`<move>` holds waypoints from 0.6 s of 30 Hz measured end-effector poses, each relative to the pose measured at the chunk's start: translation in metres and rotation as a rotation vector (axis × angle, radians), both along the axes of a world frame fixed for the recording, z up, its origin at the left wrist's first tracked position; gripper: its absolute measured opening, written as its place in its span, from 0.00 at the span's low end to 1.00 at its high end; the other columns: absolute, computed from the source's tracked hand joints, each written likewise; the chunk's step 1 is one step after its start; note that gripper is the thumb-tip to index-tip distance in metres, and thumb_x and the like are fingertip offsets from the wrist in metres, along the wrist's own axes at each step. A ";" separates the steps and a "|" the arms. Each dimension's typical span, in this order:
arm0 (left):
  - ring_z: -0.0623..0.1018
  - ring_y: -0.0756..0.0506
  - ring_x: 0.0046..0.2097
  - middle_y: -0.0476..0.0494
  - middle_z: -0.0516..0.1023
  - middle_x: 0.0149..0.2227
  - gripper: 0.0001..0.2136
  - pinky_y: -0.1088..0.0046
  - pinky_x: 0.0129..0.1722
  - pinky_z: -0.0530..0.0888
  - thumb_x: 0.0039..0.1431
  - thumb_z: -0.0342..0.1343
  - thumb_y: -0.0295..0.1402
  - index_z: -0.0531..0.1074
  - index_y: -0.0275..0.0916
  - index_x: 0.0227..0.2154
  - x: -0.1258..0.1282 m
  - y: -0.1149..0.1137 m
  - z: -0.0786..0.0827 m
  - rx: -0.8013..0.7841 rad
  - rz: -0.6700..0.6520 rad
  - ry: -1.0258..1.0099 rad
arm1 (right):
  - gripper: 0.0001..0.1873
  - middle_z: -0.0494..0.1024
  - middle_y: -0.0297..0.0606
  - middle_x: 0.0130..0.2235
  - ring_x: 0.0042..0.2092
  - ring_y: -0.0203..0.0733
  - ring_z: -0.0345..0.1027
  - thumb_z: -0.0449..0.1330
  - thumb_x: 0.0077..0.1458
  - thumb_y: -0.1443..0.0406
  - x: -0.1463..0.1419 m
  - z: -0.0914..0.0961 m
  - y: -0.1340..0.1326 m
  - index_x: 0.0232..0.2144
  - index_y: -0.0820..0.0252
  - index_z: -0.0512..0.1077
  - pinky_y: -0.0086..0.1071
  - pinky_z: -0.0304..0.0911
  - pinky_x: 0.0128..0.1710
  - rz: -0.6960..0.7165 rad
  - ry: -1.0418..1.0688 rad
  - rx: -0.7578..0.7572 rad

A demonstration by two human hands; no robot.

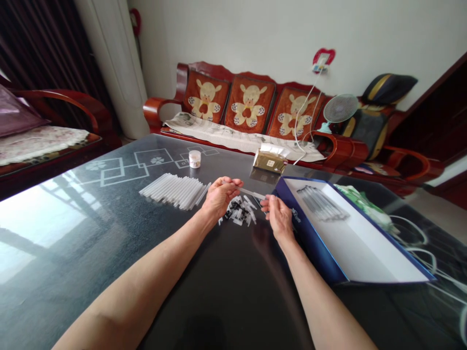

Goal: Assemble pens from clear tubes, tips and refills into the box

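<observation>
A slim whitish tube, like a pen barrel [250,192], is held between my two hands above the table. My left hand [220,195] pinches its left end. My right hand [279,214] has its fingers closed at the right end, where the tube looks slightly thicker. Below lies a loose pile of small clear and black pieces, like pen caps [239,212], partly covered by my left hand. Left of that hand, many translucent white tubes [173,189] lie side by side in a row.
A blue open box [379,257] with a white inside stands at right, holding a bundle of clear, dark-tipped sticks [321,203]. Farther back are a small white jar [194,159] and a tissue pack [270,161]. A green-white bag [365,206] and white cables [434,262] lie beyond the box.
</observation>
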State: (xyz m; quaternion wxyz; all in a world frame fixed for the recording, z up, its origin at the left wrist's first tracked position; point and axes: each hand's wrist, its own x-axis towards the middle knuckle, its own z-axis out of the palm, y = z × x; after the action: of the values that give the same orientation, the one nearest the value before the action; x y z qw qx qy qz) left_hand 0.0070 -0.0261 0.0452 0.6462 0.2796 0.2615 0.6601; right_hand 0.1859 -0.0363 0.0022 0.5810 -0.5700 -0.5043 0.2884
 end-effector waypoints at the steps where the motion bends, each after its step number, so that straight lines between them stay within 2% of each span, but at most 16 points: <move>1: 0.79 0.47 0.39 0.49 0.78 0.31 0.15 0.74 0.36 0.72 0.37 0.61 0.23 0.62 0.38 0.28 0.002 -0.001 -0.002 -0.002 -0.004 0.004 | 0.22 0.78 0.39 0.30 0.27 0.37 0.68 0.56 0.53 0.48 -0.005 0.003 -0.001 0.36 0.60 0.74 0.27 0.58 0.21 0.047 0.160 -0.056; 3: 0.79 0.47 0.40 0.48 0.79 0.33 0.14 0.74 0.37 0.72 0.38 0.62 0.25 0.64 0.38 0.28 0.006 -0.002 -0.006 0.003 -0.010 0.041 | 0.21 0.78 0.37 0.28 0.25 0.34 0.67 0.64 0.45 0.49 -0.011 0.008 -0.002 0.33 0.60 0.73 0.24 0.54 0.18 0.084 0.415 -0.102; 5: 0.79 0.47 0.39 0.47 0.79 0.35 0.11 0.75 0.37 0.72 0.41 0.62 0.28 0.67 0.38 0.29 0.006 -0.002 -0.011 0.033 -0.018 0.162 | 0.20 0.77 0.34 0.26 0.25 0.32 0.67 0.70 0.37 0.54 -0.012 0.012 -0.003 0.30 0.60 0.73 0.22 0.54 0.18 0.077 0.563 -0.091; 8: 0.77 0.49 0.32 0.47 0.79 0.30 0.11 0.77 0.32 0.70 0.48 0.61 0.35 0.73 0.36 0.34 0.001 -0.004 -0.014 0.154 -0.031 0.575 | 0.19 0.77 0.31 0.25 0.26 0.31 0.68 0.71 0.34 0.59 -0.006 0.016 -0.001 0.31 0.59 0.73 0.21 0.57 0.20 0.044 0.658 -0.027; 11: 0.76 0.49 0.29 0.48 0.76 0.25 0.14 0.77 0.31 0.68 0.55 0.56 0.40 0.76 0.37 0.39 -0.006 -0.008 -0.009 0.415 -0.010 1.136 | 0.19 0.75 0.29 0.24 0.26 0.32 0.68 0.69 0.36 0.60 0.000 0.014 0.002 0.34 0.58 0.74 0.22 0.60 0.21 0.000 0.668 0.022; 14: 0.77 0.47 0.34 0.44 0.78 0.30 0.14 0.75 0.34 0.68 0.62 0.49 0.40 0.76 0.39 0.38 -0.007 -0.016 -0.001 0.660 0.038 1.623 | 0.18 0.75 0.29 0.25 0.27 0.32 0.68 0.68 0.38 0.60 -0.001 0.009 0.002 0.35 0.58 0.74 0.23 0.60 0.23 -0.003 0.595 0.052; 16: 0.77 0.45 0.35 0.41 0.77 0.33 0.16 0.73 0.34 0.68 0.64 0.44 0.40 0.75 0.39 0.38 -0.003 -0.020 0.002 0.702 0.063 1.838 | 0.17 0.76 0.30 0.27 0.28 0.32 0.68 0.67 0.40 0.60 -0.005 0.006 0.001 0.35 0.59 0.74 0.23 0.60 0.23 0.022 0.532 0.080; 18: 0.77 0.44 0.34 0.40 0.77 0.34 0.16 0.73 0.32 0.68 0.66 0.42 0.40 0.73 0.38 0.39 0.002 -0.023 0.000 0.691 0.078 1.937 | 0.17 0.77 0.31 0.30 0.30 0.32 0.68 0.67 0.41 0.60 -0.010 0.004 -0.002 0.36 0.58 0.75 0.24 0.60 0.24 0.071 0.483 0.097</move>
State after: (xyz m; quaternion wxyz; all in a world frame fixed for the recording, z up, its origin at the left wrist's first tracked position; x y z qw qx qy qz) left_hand 0.0094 -0.0493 0.0457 0.0202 0.8540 0.4751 0.2112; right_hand 0.1762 -0.0379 0.0066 0.7010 -0.4378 -0.3838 0.4119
